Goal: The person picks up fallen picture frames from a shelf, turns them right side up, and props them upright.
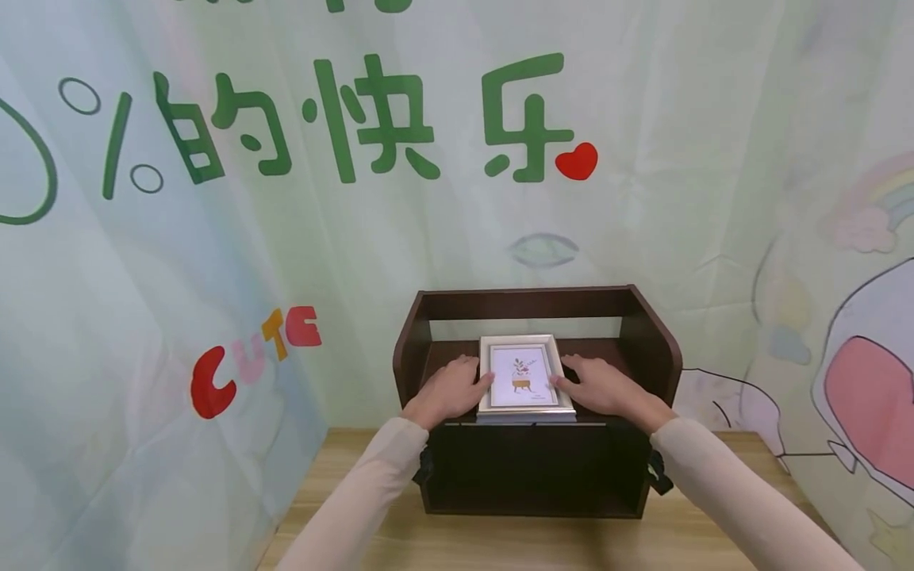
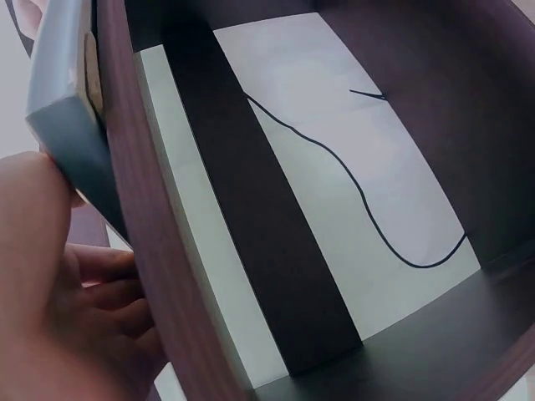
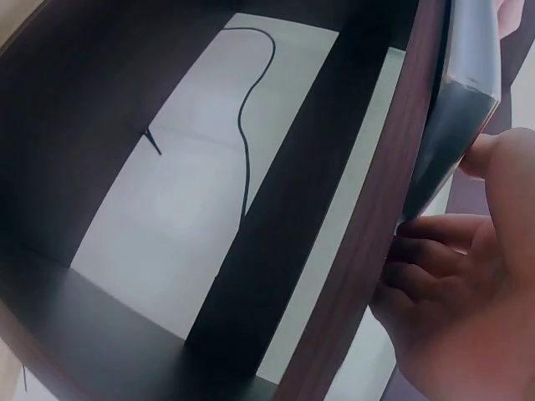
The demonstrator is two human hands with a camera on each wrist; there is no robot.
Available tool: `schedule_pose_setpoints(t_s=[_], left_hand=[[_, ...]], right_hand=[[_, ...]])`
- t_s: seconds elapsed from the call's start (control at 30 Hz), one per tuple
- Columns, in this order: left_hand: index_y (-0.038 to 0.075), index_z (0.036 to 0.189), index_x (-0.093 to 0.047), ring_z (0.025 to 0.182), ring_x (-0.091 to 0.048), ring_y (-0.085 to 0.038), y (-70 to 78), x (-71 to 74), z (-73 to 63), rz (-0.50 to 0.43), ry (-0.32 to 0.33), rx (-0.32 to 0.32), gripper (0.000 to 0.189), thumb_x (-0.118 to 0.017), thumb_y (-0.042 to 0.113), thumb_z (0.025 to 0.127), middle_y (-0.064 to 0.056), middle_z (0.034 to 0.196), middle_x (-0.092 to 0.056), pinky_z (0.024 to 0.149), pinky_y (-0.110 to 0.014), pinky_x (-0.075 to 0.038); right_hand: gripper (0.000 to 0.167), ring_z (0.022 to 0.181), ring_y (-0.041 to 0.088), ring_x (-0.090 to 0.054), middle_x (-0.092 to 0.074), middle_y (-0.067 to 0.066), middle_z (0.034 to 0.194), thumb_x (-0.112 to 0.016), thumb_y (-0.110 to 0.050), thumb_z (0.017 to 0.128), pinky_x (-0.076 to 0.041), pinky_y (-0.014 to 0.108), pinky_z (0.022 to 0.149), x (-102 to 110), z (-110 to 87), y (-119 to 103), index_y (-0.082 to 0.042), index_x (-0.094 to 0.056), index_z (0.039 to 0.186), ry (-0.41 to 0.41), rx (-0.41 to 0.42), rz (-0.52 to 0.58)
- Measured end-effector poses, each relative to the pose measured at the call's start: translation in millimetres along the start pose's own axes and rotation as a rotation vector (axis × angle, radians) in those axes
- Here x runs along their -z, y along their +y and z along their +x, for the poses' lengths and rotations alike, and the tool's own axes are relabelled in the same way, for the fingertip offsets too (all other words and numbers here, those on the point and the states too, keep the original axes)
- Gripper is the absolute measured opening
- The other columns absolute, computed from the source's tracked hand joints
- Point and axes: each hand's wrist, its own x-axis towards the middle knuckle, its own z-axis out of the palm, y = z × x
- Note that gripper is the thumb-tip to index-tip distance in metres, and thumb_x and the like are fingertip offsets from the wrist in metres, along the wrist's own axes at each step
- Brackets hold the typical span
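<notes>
A picture frame (image 1: 520, 377) with a pale gold border and a drawing of a plant on a stool lies on the upper board of a dark brown shelf unit (image 1: 524, 304). My left hand (image 1: 448, 388) grips its left side, thumb over the border. On the opposite side my right hand (image 1: 600, 385) holds it the same way. In both wrist views, the frame's thick grey-blue edge (image 2: 63, 96) juts past the board's front edge, with the fingers bent beneath the thumb. The fingertips are partly hidden.
The shelf unit stands on a wood-grain table (image 1: 350, 468) against a printed fabric backdrop (image 1: 714, 174). Its lower compartment (image 1: 535, 472) opens towards me, below the hands. Raised side panels (image 1: 660, 345) flank the upper board.
</notes>
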Motion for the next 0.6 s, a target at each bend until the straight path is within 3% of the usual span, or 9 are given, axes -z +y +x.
schedule_pose_setpoints(t_s=[0.1, 0.17, 0.23, 0.3, 0.47, 0.6], left_hand=[[0.007, 0.141, -0.063, 0.113, -0.069, -0.027, -0.7, -1.2, 2.8, -0.047, 0.014, -0.019, 0.046, -0.051, 0.039, 0.11, -0.011, 0.124, -0.072, 0.102, -0.045, -0.054], [0.008, 0.139, -0.064, 0.093, -0.067, -0.022, 0.2, -2.2, 4.8, -0.077, 0.021, -0.021, 0.042, -0.051, 0.037, 0.11, -0.008, 0.111, -0.072, 0.089, -0.04, -0.054], [0.008, 0.14, -0.063, 0.084, -0.064, -0.019, 1.6, -2.5, 6.1, -0.095, 0.028, -0.021, 0.043, -0.051, 0.036, 0.111, -0.009, 0.111, -0.071, 0.083, -0.037, -0.052], [0.007, 0.145, -0.06, 0.087, -0.066, -0.02, 3.0, -2.6, 6.6, -0.113, 0.034, -0.015, 0.046, -0.051, 0.036, 0.11, -0.011, 0.12, -0.07, 0.084, -0.038, -0.053], [0.004, 0.152, -0.053, 0.119, -0.067, -0.026, 4.0, -3.4, 4.9, -0.131, 0.076, -0.001, 0.053, -0.052, 0.036, 0.11, -0.016, 0.145, -0.063, 0.104, -0.045, -0.056], [0.003, 0.146, -0.059, 0.116, -0.068, -0.027, 2.8, -3.4, 1.9, -0.162, 0.155, -0.015, 0.047, -0.053, 0.033, 0.11, -0.017, 0.137, -0.068, 0.101, -0.046, -0.056]], right_hand=[[0.073, 0.142, 0.044, -0.055, -0.052, 0.027, 0.157, -0.059, -0.047, 0.105, -0.046, 0.063, 0.115, -0.9, 1.4, 0.6, 0.003, -0.045, 0.156, 0.006, -0.013, 0.03], [0.072, 0.139, 0.043, -0.058, -0.053, 0.026, 0.156, -0.061, -0.046, 0.105, -0.047, 0.063, 0.114, 0.0, 0.7, 1.4, 0.003, -0.045, 0.156, 0.011, -0.024, 0.071], [0.071, 0.134, 0.04, -0.062, -0.056, 0.025, 0.154, -0.062, -0.044, 0.104, -0.049, 0.063, 0.112, 0.8, 0.6, 2.1, 0.002, -0.047, 0.156, 0.019, -0.031, 0.116], [0.069, 0.127, 0.037, -0.064, -0.059, 0.024, 0.151, -0.064, -0.042, 0.104, -0.051, 0.062, 0.11, 1.2, 0.8, 2.4, 0.001, -0.048, 0.155, 0.024, -0.037, 0.16], [0.066, 0.121, 0.033, -0.064, -0.061, 0.024, 0.149, -0.064, -0.039, 0.105, -0.052, 0.06, 0.108, -1.6, 1.0, 1.5, 0.0, -0.049, 0.155, 0.028, -0.049, 0.22], [0.065, 0.125, 0.035, -0.063, -0.059, 0.024, 0.15, -0.063, -0.037, 0.105, -0.05, 0.061, 0.109, -5.0, 1.0, -3.7, 0.0, -0.047, 0.156, 0.065, -0.057, 0.255]])
